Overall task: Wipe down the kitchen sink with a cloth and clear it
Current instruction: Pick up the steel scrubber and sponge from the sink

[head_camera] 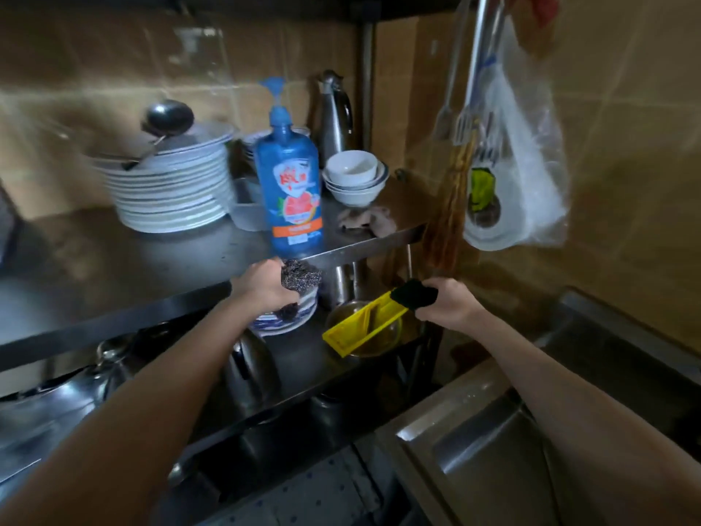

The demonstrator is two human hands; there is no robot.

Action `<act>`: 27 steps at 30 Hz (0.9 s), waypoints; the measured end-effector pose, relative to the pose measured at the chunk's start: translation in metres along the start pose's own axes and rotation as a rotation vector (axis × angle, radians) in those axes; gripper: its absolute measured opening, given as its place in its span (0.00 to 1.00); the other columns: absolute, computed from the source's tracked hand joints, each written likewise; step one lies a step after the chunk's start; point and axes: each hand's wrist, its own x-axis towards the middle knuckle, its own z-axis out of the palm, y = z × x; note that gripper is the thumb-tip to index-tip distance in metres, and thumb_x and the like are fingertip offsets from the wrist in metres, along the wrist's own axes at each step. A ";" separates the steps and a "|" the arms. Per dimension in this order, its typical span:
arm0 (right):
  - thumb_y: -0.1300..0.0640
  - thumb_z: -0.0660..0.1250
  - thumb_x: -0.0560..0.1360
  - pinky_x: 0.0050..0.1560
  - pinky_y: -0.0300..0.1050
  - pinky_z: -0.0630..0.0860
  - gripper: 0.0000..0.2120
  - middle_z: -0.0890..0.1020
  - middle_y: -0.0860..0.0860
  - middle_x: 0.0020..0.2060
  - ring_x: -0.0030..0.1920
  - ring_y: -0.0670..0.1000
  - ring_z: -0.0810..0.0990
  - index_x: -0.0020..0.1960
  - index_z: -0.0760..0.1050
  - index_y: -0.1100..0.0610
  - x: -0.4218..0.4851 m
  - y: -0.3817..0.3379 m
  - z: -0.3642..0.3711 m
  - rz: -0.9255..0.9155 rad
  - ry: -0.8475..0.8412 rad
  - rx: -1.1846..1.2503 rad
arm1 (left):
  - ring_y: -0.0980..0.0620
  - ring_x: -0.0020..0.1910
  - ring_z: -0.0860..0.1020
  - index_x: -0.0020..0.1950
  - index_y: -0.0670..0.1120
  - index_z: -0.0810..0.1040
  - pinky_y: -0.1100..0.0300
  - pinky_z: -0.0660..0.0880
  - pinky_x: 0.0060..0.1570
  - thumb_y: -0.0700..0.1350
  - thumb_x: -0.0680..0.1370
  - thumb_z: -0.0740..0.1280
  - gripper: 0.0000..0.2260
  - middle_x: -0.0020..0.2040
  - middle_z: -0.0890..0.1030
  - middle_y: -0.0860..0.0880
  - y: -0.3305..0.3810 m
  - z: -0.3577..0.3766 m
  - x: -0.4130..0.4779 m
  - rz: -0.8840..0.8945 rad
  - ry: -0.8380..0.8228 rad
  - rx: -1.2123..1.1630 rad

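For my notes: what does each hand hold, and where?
Left hand: steel scourer, by its side. Right hand: dark cloth and yellow tray, at its end.

The sink [474, 442] runs off the bottom and right edges, so little of its basin shows. The left hand [261, 284] has its fingertips hidden behind the steel scourer [299, 279] it grips, and the right hand [449, 305] has its own behind the dark cloth [413, 294] it holds at the end of the yellow tray [364, 328] — cloth or sponge, it cannot be told. Motion blur smears the stack of plates [170, 191], the blue bottle [288, 184] has an unreadable label, and the pots [250, 370] on the lower shelf sit in shadow — outlines only.
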 end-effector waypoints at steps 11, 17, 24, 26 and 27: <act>0.54 0.73 0.63 0.54 0.41 0.74 0.23 0.82 0.53 0.53 0.57 0.52 0.78 0.58 0.79 0.55 0.041 -0.143 0.041 -0.245 -0.042 0.034 | 0.43 0.55 0.77 0.52 0.47 0.77 0.46 0.72 0.58 0.52 0.66 0.72 0.18 0.52 0.80 0.44 -0.120 -0.074 -0.013 -0.191 0.042 0.031; 0.54 0.71 0.65 0.44 0.37 0.72 0.17 0.83 0.51 0.46 0.53 0.51 0.80 0.53 0.80 0.55 0.062 -0.204 0.072 -0.324 -0.077 0.060 | 0.42 0.55 0.76 0.49 0.45 0.74 0.48 0.70 0.57 0.51 0.67 0.72 0.17 0.53 0.79 0.43 -0.167 -0.095 -0.010 -0.207 0.115 0.023; 0.53 0.71 0.65 0.37 0.37 0.70 0.15 0.83 0.50 0.39 0.44 0.50 0.80 0.51 0.79 0.53 0.085 -0.257 0.102 -0.401 -0.082 0.056 | 0.44 0.57 0.73 0.52 0.46 0.72 0.47 0.65 0.53 0.55 0.67 0.72 0.20 0.54 0.76 0.46 -0.209 -0.101 0.012 -0.278 0.109 0.085; 0.51 0.72 0.65 0.45 0.38 0.73 0.22 0.83 0.53 0.48 0.52 0.52 0.80 0.59 0.78 0.54 0.093 -0.268 0.109 -0.403 -0.065 0.038 | 0.44 0.56 0.73 0.50 0.47 0.72 0.46 0.66 0.54 0.55 0.67 0.72 0.19 0.53 0.76 0.46 -0.215 -0.101 0.021 -0.281 0.070 0.099; 0.51 0.72 0.65 0.48 0.39 0.73 0.24 0.83 0.53 0.51 0.54 0.53 0.80 0.61 0.77 0.55 0.096 -0.272 0.112 -0.400 -0.063 0.031 | 0.44 0.55 0.74 0.49 0.47 0.71 0.46 0.67 0.55 0.56 0.67 0.72 0.19 0.52 0.76 0.46 -0.217 -0.101 0.025 -0.279 0.051 0.100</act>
